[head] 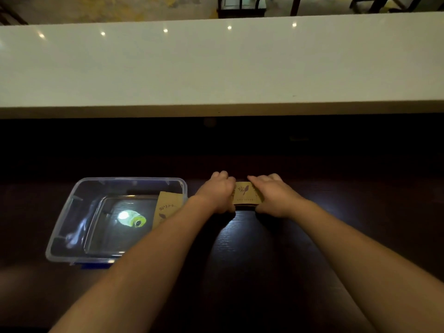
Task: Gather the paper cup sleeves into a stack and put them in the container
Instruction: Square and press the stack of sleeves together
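Brown kraft paper cup sleeves (246, 193), printed with a dark leaf motif, sit as a small stack just right of the frame's centre, pinched from both ends on the dark wooden table (252, 248). The left hand (217, 194) curls over the stack's left end with fingers bent down behind it. The right hand (272, 197) covers the right end, fingers lying flat across the top and thumb tucked at the near edge. Both hands are closed on the stack, which seems to rest on the table or just above it; which one cannot be told.

By the look of it, the gathering and squaring step is in hand. One more sleeve (165, 207) already leans inside the clear plastic container (72, 212) at lower left, against its right wall.

The next move probably calls for lifting the stack without letting it fan out, carrying it left over the near rim, and lowering it beside the leaning sleeve. Both forearms reach straight forward from the bottom edge, nearly parallel.
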A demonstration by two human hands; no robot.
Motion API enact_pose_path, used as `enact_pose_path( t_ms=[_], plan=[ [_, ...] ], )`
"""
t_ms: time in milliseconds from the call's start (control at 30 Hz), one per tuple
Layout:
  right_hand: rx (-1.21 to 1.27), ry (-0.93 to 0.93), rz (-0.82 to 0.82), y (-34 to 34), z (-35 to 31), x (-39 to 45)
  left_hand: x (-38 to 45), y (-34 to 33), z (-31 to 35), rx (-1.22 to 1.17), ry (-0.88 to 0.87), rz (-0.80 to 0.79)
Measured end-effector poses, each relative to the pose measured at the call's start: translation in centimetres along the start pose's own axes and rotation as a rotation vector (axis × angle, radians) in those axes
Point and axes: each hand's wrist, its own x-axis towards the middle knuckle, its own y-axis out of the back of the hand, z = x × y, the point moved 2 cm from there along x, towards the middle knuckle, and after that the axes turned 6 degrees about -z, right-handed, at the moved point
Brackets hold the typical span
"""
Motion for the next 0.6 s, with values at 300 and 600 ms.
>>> enact_pose_path(
  t_ms=[300, 600],
  plan=[
    [-0.088, -0.108, -0.085, 0.5, -1.9, -0.5, -0.4, 0.0, 1.0, 0.014, -0.001, -0.034],
    [0.074, -0.061, 0.142, -1.4, -0.6, -4.0, -3.0, -1.3, 1.6, -0.420, -0.023, 0.058]
  ],
)
